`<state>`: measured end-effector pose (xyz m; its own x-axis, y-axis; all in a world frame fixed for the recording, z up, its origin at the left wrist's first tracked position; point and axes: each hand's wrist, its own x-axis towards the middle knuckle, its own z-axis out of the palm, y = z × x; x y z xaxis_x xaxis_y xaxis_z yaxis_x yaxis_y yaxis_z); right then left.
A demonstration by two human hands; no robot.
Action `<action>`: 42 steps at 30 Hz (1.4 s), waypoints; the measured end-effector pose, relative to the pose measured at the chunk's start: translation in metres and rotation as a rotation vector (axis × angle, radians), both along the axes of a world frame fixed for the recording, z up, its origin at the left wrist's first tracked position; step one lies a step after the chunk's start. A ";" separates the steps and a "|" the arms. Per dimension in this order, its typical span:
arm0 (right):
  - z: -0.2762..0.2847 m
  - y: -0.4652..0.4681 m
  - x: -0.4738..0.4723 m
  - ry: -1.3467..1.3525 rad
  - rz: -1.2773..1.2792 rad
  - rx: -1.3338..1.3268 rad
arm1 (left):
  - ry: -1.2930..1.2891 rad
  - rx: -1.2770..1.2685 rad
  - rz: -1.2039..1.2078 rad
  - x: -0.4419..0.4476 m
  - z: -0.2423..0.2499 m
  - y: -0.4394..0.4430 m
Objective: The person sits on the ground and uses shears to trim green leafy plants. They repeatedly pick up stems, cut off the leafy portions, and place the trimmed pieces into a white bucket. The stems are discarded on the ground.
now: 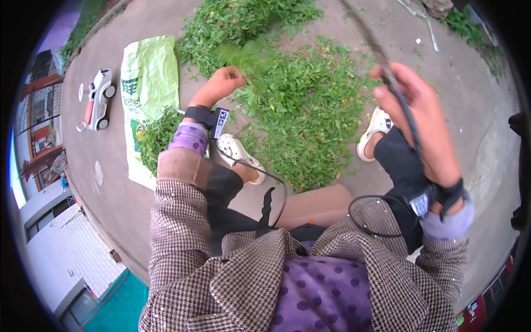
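Note:
Between the feet lies a spread heap of cut leafy greens (307, 112), with a second heap (232, 29) farther off. My left hand (224, 83) pinches a blurred green sprig (244, 58) above the near heap. In my right hand (419, 108) is a long, thin dark strip (383, 62), held upright and running past the fingers; blur hides what it is. More greens (159, 137) are piled on a green and white woven sack (155, 70) to the left. Both wrists carry black straps with small tags and a cable.
White clogs (238, 155) are on my feet, either side of the near heap. A white toy ride-on vehicle (97, 101) stands beyond the sack at the left. At the upper right lie a pale strip (427, 31) and a rock (439, 7) on the concrete ground (464, 103).

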<state>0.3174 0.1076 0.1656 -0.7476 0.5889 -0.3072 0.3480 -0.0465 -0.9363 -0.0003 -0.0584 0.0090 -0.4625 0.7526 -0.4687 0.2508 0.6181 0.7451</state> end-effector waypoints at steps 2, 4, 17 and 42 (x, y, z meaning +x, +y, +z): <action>-0.018 -0.004 -0.008 0.085 0.048 0.024 | 0.169 0.146 0.007 0.018 0.042 -0.004; -0.032 -0.008 -0.017 0.167 0.063 0.034 | -0.098 0.183 0.162 0.030 0.081 -0.004; -0.054 -0.038 -0.053 0.400 0.133 -0.105 | -0.365 0.435 -0.094 0.132 0.133 -0.014; -0.041 -0.013 -0.037 0.255 -0.112 0.186 | -0.546 0.449 0.125 0.121 0.106 -0.005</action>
<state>0.2809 0.0945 0.1246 -0.7140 0.7002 0.0017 0.1037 0.1082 -0.9887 0.1212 -0.0632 0.1154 -0.3457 0.8839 -0.3150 -0.2830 0.2218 0.9331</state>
